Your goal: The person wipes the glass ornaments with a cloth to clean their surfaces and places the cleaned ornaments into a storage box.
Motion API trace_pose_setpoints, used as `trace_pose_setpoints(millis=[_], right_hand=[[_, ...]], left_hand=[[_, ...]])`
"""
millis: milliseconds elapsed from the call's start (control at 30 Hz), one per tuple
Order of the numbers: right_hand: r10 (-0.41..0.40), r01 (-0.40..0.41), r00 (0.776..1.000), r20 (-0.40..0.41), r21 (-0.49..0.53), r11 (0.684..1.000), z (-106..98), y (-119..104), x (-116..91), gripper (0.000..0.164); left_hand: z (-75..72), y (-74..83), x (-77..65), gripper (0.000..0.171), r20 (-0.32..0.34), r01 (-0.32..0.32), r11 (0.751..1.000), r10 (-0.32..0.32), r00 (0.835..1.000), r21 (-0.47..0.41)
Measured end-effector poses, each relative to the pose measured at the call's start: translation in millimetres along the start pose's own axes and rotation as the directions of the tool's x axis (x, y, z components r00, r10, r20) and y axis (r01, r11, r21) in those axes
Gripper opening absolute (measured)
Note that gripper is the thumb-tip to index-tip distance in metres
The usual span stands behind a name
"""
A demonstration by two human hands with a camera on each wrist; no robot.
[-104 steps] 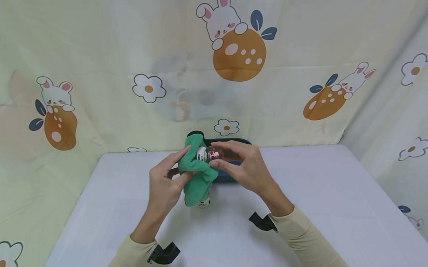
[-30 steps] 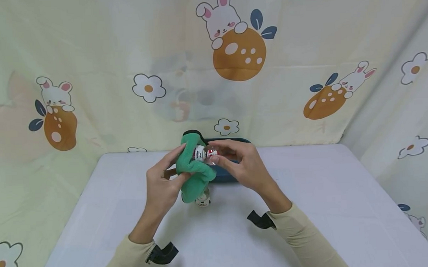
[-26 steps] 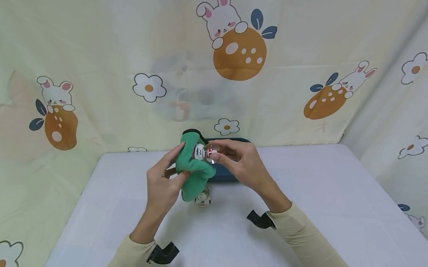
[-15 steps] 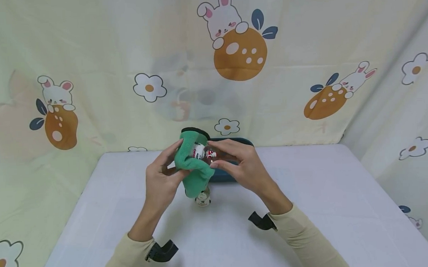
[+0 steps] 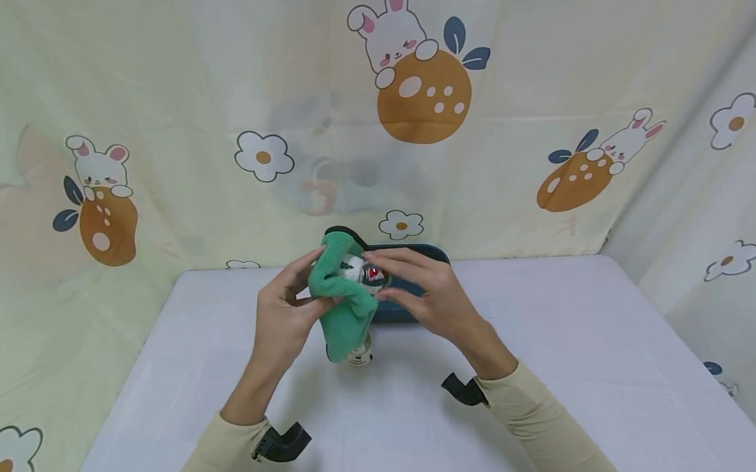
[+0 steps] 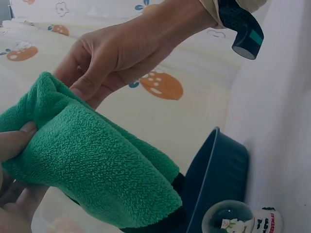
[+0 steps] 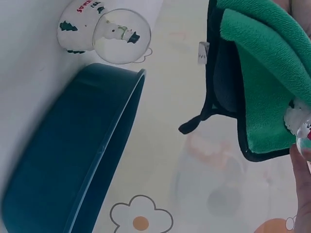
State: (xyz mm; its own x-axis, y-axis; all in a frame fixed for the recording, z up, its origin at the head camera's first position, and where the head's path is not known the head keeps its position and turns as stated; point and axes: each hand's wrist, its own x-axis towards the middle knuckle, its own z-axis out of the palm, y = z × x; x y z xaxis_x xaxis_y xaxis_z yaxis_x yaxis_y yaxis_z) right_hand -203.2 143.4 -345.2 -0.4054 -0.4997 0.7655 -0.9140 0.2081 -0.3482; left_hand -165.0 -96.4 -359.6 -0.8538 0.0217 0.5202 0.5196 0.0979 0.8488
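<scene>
My left hand (image 5: 284, 319) pinches a green terry cloth (image 5: 339, 293) with dark edging. The cloth is folded around the white base of a small snow globe, which lies tilted sideways in the air over the table. My right hand (image 5: 439, 296) holds the clear dome of this snow globe (image 5: 374, 276) between thumb and fingers; something red shows inside. In the right wrist view, part of its white base (image 7: 296, 116) peeks out against the cloth. Below the hanging cloth, a second snow globe (image 7: 121, 36) with a snowman inside stands on the table, partly covered in the head view.
A dark blue plastic basin (image 5: 399, 313) stands at the table's back, behind my hands and close to the standing snow globe. A printed curtain (image 5: 195, 201) hangs right behind the white table (image 5: 544, 341). Black camera mounts (image 5: 282, 444) are strapped to both wrists.
The held snow globe has turned within the cloth, so another side of its base and figure shows. My right fingers have shifted on the dome. The cloth's lower end hangs slightly lower than half a second ago.
</scene>
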Motion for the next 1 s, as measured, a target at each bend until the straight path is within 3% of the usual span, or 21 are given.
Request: trace_pose_setpoints(millis=[333, 567, 700, 1000], right_hand=[[-0.179, 0.179, 0.983, 0.027, 0.007, 0.984, -1.6, 5.7, 2.7, 0.052], [-0.262, 0.262, 0.965, 0.023, 0.004, 0.965, -4.8, 6.7, 5.3, 0.052], [-0.220, 0.219, 0.975, 0.015, 0.027, 0.975, -4.5, 6.7, 2.1, 0.054], [0.006, -0.008, 1.000, 0.025, 0.079, 0.997, -4.4, 4.1, -3.9, 0.060]], left_hand=[[-1.3, 1.2, 2.5, 0.059, 0.002, 0.062, 0.998, -0.062, 0.998, -0.002], [0.5, 2.4, 0.3, 0.058, 0.016, 0.055, 0.998, -0.055, 0.998, -0.020], [0.8, 1.2, -1.3, 0.057, 0.030, 0.041, 0.999, -0.041, 0.999, -0.019], [1.7, -3.2, -3.6, 0.057, 0.020, -0.040, 0.999, 0.040, 0.999, 0.021]])
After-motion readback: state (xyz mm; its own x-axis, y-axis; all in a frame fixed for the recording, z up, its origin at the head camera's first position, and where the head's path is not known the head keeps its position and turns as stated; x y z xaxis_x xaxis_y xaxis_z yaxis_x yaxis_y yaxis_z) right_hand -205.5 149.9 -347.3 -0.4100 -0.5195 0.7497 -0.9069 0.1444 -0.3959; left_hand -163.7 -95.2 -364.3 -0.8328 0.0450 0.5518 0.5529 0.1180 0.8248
